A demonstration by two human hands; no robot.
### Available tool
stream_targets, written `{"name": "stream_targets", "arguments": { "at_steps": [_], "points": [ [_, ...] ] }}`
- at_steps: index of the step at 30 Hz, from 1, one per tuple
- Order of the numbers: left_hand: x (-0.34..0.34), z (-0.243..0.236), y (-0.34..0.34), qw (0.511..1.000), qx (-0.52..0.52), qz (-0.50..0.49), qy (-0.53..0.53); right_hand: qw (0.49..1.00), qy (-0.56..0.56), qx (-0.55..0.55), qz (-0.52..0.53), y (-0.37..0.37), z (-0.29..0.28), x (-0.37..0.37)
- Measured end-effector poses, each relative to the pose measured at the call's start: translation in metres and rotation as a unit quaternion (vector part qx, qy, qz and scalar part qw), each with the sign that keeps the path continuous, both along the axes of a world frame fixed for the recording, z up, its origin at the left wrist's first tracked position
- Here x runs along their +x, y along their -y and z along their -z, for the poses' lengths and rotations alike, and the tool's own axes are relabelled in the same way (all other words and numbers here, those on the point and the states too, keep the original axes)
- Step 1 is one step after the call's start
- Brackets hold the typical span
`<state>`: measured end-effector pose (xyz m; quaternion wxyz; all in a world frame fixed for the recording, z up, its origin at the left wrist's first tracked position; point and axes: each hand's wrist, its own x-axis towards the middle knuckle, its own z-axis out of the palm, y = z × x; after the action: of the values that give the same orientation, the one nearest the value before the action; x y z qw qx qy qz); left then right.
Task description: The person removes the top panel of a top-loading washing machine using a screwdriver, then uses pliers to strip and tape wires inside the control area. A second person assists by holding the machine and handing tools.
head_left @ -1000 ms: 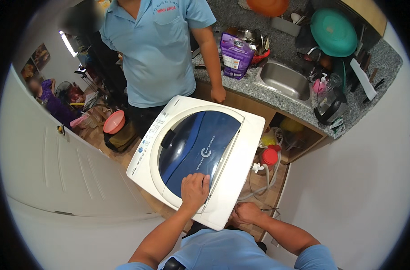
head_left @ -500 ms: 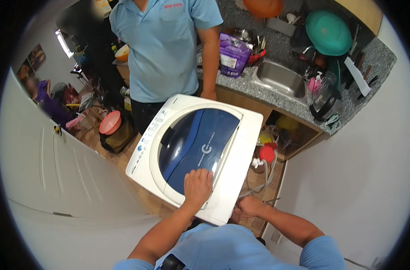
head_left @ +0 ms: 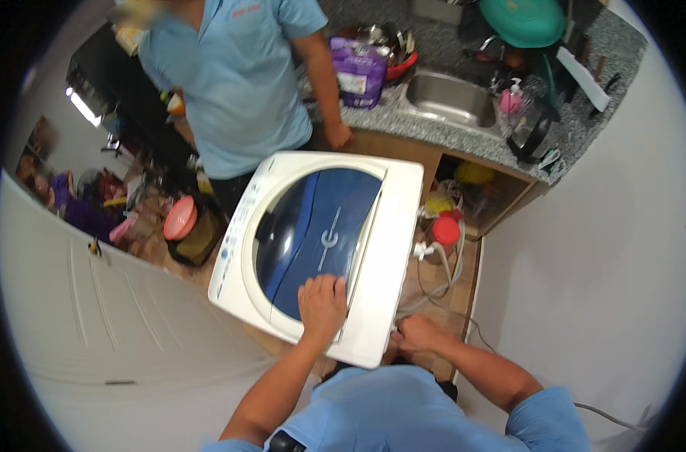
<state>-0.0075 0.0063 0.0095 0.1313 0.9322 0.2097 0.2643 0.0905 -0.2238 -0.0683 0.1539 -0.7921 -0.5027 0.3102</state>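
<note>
A white top-loading washing machine (head_left: 373, 294) with a round, dark blue see-through lid (head_left: 324, 226) stands right in front of me, turned at an angle. My left hand (head_left: 323, 307) lies on the lid's near part, its fingers stretched out and close together, with nothing in them. At the machine's near right side, below the top edge, my right hand (head_left: 417, 333) is closed. Its fingertips are partly hidden, so what they grip cannot be made out. A white hose fitting (head_left: 423, 250) and a grey hose (head_left: 442, 280) are just beyond that hand.
Across the machine stands a person in a light blue shirt (head_left: 237, 90). A granite counter (head_left: 388, 124) with a steel sink (head_left: 452, 98) runs behind, over an open cabinet (head_left: 463, 181). A red-lidded jar (head_left: 445, 230) is on the floor. White walls and a door (head_left: 109, 301) flank me.
My view has shifted, so the machine sits slightly further left and higher. The thin rod sticking out by my right hand is no longer visible there. My left hand stays on the lid.
</note>
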Motion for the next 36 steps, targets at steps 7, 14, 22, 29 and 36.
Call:
{"name": "stream_targets", "arguments": {
  "at_steps": [7, 14, 22, 29, 36],
  "points": [
    [-0.002, -0.006, -0.001, 0.999, -0.042, 0.016, -0.02, 0.884, -0.416, -0.105, 0.185, 0.004, -0.01, 0.015],
    [-0.004, -0.002, -0.003, 0.997, -0.068, 0.031, -0.01, 0.885, -0.389, -0.153, 0.204, -0.002, -0.013, 0.01],
    [0.045, -0.02, -0.026, 0.984, -0.109, 0.128, 0.065, 0.876, -0.203, 0.107, 0.424, -0.043, -0.05, 0.209],
    [0.26, -0.007, -0.093, 0.992, -0.053, 0.091, 0.073, 0.921, -0.243, -0.1, 0.287, -0.098, -0.056, 0.278],
    [0.288, 0.009, -0.083, 0.997, -0.064, 0.025, 0.043, 0.874, -0.38, -0.129, 0.273, -0.079, -0.011, 0.305]
  ]
}}
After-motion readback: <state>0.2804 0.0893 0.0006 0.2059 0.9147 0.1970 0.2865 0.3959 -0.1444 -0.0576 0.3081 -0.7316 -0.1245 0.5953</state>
